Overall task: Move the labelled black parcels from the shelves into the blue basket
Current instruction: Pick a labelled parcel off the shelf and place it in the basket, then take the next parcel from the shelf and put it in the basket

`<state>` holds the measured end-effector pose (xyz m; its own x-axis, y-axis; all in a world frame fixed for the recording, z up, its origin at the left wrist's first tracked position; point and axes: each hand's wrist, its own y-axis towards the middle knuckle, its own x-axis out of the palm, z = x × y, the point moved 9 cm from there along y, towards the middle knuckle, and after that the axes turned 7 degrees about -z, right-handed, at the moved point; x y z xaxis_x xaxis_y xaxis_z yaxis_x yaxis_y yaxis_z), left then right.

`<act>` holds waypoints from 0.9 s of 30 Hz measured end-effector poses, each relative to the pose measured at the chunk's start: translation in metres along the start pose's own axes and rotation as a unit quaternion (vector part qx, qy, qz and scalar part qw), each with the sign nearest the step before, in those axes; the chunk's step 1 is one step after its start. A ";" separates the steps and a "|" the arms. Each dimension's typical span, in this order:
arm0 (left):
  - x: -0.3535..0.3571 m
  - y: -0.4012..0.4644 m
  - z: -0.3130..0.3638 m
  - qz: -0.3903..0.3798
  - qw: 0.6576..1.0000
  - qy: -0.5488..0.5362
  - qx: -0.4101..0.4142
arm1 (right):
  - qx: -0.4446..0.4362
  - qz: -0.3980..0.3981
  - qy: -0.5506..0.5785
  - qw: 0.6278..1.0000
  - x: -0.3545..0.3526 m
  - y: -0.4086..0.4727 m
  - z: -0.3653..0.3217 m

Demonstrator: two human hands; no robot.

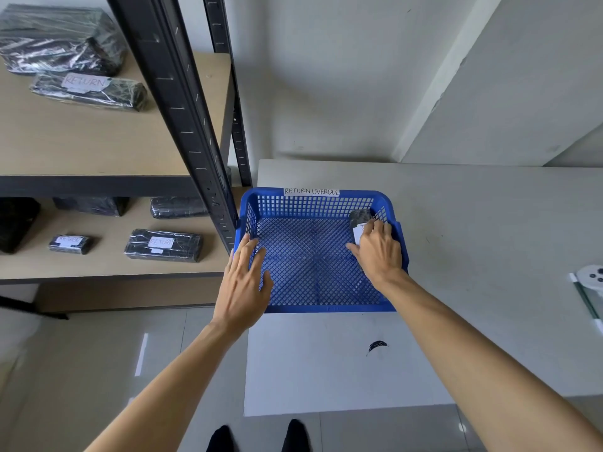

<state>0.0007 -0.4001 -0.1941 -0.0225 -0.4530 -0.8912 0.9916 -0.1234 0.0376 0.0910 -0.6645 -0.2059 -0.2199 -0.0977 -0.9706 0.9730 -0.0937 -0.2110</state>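
In the blue basket's [321,203] right corner, right hand [380,252] grips a parcel [359,217]; left hand [243,282] flat, empty.

Single head-worn wide-angle view, looking forward and steeply down from standing height. The blue basket [313,252] on the white surface [456,256] sits close, at centre frame; the shelves [98,141] fill the left side; floor and shoe tips show below.

both bare arms reach out straight. the left hand [243,282] lies flat with fingers spread. the right hand [378,251] is curled, fingers bent down, gripping.
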 end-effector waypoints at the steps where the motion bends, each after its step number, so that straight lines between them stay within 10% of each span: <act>1: 0.000 0.000 0.001 0.000 1.000 -0.003 -0.002 | 0.004 -0.001 -0.004 1.000 -0.001 0.000 0.000; 13: -0.027 -0.002 0.018 -0.008 1.000 0.022 0.006 | -0.095 0.109 0.002 0.990 -0.063 -0.041 -0.045; 27: -0.276 -0.050 -0.052 0.203 0.973 0.030 -0.110 | -0.327 0.273 0.154 0.891 -0.231 -0.163 -0.231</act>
<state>-0.0357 -0.2231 0.0269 0.3774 -0.3714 -0.8483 0.9206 0.2495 0.3004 -0.0003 -0.3978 0.0261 0.2314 0.3342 -0.9137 0.7839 0.4921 0.3785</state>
